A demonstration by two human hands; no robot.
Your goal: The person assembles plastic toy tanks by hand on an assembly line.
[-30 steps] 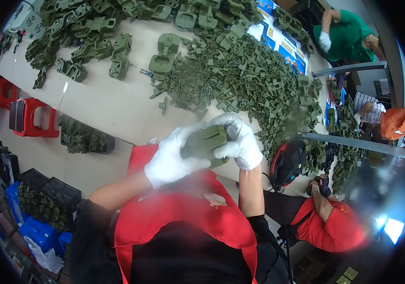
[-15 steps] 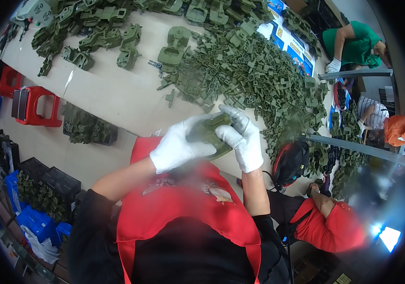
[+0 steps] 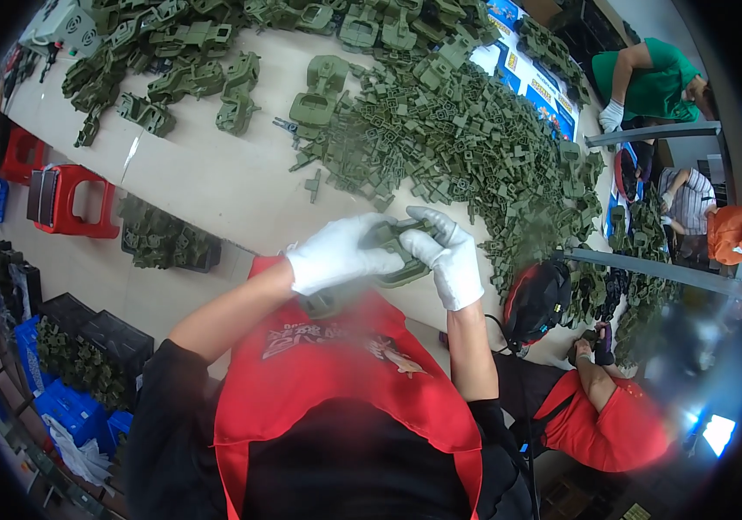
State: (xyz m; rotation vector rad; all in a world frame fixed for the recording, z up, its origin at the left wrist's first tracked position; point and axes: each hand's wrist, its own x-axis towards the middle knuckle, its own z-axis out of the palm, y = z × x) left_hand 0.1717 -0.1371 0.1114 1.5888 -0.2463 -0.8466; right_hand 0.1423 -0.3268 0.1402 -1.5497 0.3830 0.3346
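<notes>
Both my hands wear white gloves and hold one olive-green plastic toy body part (image 3: pixel 395 251) above the near edge of the long beige table (image 3: pixel 215 182). My left hand (image 3: pixel 341 253) grips its left side. My right hand (image 3: pixel 447 256) closes over its right end, fingers curled on top. Much of the part is hidden by the gloves. Just beyond it lies a big heap of small green plastic pieces (image 3: pixel 466 139).
Larger green toy bodies (image 3: pixel 172 69) lie along the far left of the table. A red stool (image 3: pixel 72 204) and crates of green parts (image 3: pixel 163 243) stand on the floor at left. A person in red (image 3: pixel 605 416) sits at right; another in green (image 3: pixel 648 82) works farther off.
My hands with the green part have shifted slightly away from my chest toward the heap, and my right fingers now wrap farther over the part's end.
</notes>
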